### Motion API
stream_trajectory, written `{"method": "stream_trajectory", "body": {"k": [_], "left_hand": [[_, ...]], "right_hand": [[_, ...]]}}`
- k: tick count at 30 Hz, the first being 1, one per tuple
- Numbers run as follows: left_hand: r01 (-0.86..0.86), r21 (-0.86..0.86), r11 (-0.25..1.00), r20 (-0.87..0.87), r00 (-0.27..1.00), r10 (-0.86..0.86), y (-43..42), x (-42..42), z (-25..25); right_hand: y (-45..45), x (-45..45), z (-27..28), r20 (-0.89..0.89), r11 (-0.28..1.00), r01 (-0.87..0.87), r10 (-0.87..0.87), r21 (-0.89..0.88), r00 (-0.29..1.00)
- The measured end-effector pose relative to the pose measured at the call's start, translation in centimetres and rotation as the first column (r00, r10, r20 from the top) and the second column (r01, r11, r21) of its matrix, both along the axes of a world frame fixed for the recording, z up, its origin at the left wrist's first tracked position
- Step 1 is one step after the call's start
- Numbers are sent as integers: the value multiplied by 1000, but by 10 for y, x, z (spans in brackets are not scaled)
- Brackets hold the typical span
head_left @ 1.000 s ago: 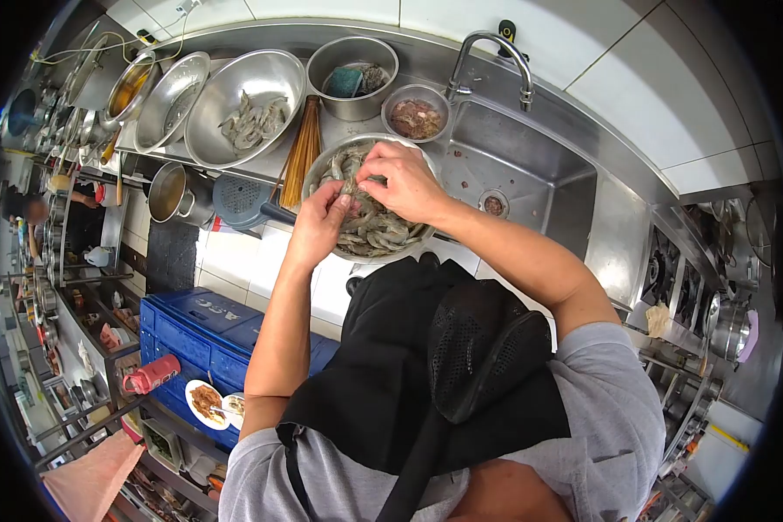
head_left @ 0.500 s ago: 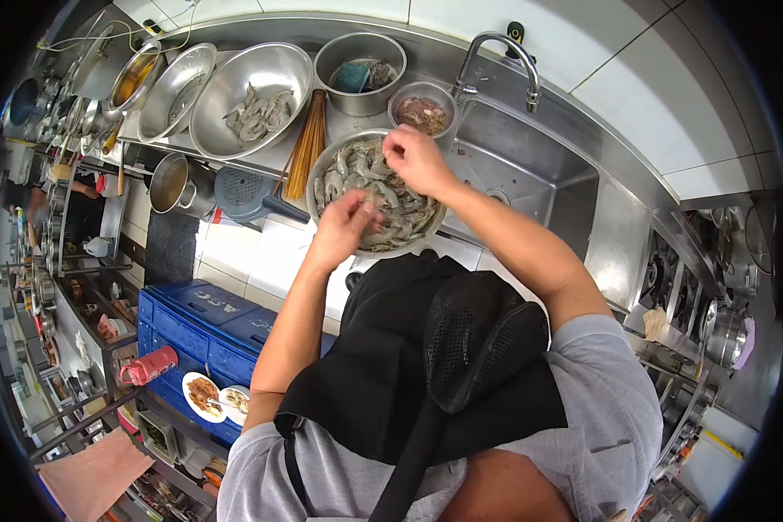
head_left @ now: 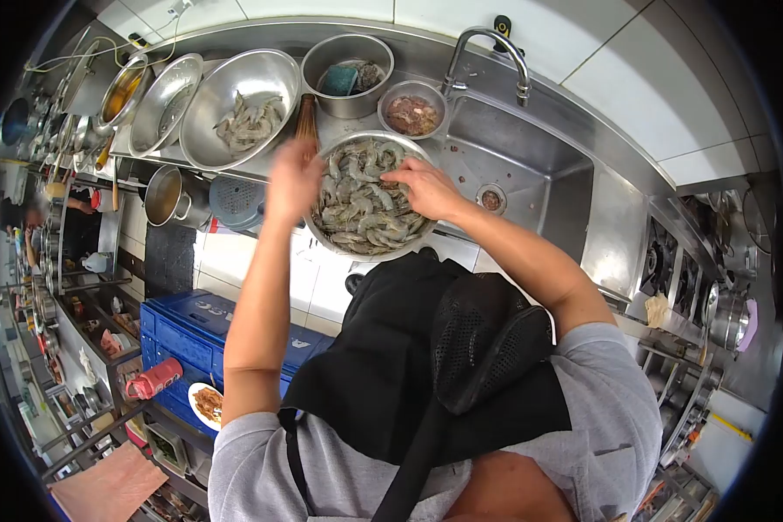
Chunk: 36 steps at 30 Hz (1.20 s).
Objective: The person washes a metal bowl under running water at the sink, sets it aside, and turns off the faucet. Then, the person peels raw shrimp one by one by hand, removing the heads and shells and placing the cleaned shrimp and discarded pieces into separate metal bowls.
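A round metal bowl (head_left: 325, 239) heaped with raw grey shrimp (head_left: 365, 204) is in front of my body. My right hand (head_left: 428, 190) reaches over its right side, thumb and fingers pinched on a shrimp at the top of the heap. Left of the bowl, my left hand (head_left: 293, 184) is raised and smeared by motion, so its fingers are unclear. It partly covers a bundle of thin wooden sticks (head_left: 307, 122). Behind it, a wide steel bowl (head_left: 202, 130) holds a smaller pile of shrimp (head_left: 249, 124).
A steel pot (head_left: 348, 106) holding a green scouring pad and a small bowl (head_left: 413, 111) of reddish scraps stand behind. At right is a sink (head_left: 531, 143) with a tap (head_left: 522, 83). A blue crate (head_left: 178, 326) is at lower left, with a red bottle (head_left: 155, 379) near it.
My left hand has moved left, out of the shrimp bowl to above the wooden sticks. My right hand has lowered slightly onto the shrimp. The view has shifted a little.
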<state>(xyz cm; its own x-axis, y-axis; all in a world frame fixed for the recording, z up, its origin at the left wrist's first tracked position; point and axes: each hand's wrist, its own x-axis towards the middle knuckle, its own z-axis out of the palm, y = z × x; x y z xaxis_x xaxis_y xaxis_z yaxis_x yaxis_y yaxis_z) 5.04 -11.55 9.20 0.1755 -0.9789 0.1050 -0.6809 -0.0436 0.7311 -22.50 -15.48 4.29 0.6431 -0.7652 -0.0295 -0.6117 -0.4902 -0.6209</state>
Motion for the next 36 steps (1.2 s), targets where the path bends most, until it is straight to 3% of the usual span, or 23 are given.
{"method": "stream_trajectory", "body": {"k": [1, 3, 5, 8, 13, 15, 19, 21, 23, 25, 27, 29, 31, 33, 34, 36], "left_hand": [[118, -23, 993, 117, 987, -115, 12, -22, -18], [269, 256, 928, 284, 897, -338, 31, -61, -29], [273, 303, 913, 522, 754, -398, 46, -83, -44], [220, 307, 926, 595, 714, -368, 48, -94, -43], [281, 247, 927, 567, 734, -374, 45, -87, -32], [173, 383, 907, 410, 848, -335, 38, -80, -13], [120, 194, 974, 308, 935, -176, 29, -56, 24], [118, 186, 975, 298, 939, -170, 24, -49, 21], [259, 323, 910, 183, 927, -329, 21, -45, 15], [305, 309, 901, 149, 920, -363, 13, -31, 8], [170, 206, 964, 112, 974, -196, -13, 0, 3], [-83, 80, 993, 45, 996, 79, -48, 51, -10], [-274, -161, 948, 44, 958, 284, -96, 137, -63], [-474, 109, 874, -117, 867, 485, -120, 192, -64], [-473, 106, 875, -121, 867, 483, -130, 214, -69], [-559, 377, 739, -158, 747, 646, -154, 250, -89]], "right_hand": [[1, -4, 1, -2, 1000, 5, -5, 3, 1000], [-1, -9, 4, -72, 999, -13, 10, -34, 997], [-5, -13, 3, -46, 999, -18, 16, -40, 999], [-9, -11, -1, -13, 999, -29, 29, -26, 1000], [-11, -1, 7, 71, 996, -79, 76, 44, 995], [-16, 4, 12, 215, 991, -120, 104, 59, 971], [-25, 14, 32, 321, 983, -130, 82, 133, 944], [-25, 19, 41, 319, 977, -128, 67, 173, 945], [-24, 21, 30, 329, 975, -155, 95, 162, 939], [-23, 20, 23, 339, 972, -183, 123, 150, 933], [-19, 15, 20, 309, 969, -190, 134, 159, 942], [-14, 7, 27, 275, 970, -174, 124, 168, 953], [-11, -5, 23, 355, 952, -114, 6, 283, 935], [-4, -18, 31, 242, 923, 16, -117, 384, 963], [1, -24, 38, 225, 910, 62, -167, 410, 960], [14, -38, 36, 227, 862, 147, -286, 485, 931]]}}
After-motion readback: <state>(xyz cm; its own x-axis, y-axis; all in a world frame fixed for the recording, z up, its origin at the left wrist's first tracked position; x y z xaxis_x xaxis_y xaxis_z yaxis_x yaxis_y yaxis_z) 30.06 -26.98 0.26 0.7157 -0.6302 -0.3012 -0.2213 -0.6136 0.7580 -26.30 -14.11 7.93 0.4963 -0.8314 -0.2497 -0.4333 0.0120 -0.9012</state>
